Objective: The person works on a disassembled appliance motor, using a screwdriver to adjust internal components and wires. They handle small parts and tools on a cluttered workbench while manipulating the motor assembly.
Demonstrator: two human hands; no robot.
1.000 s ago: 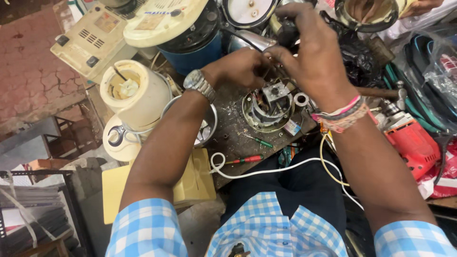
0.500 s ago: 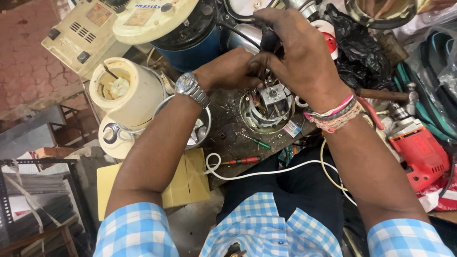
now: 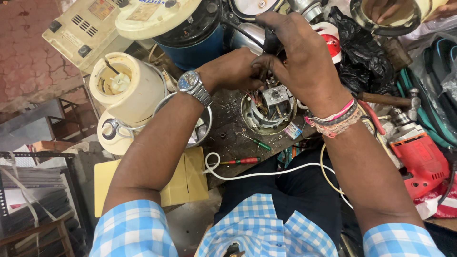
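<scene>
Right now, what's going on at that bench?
A person is working with both hands over an opened round motor housing on a cluttered bench. The left hand pinches at the wires above the motor; the right hand has its grip on a dark tool or lead there, hard to tell which. Two screwdrivers lie loose nearby, a cream mixer jar to the left, a red drill to the right.

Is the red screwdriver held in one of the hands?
No, the red screwdriver lies on the workbench beside the white cable, apart from both hands.
</scene>
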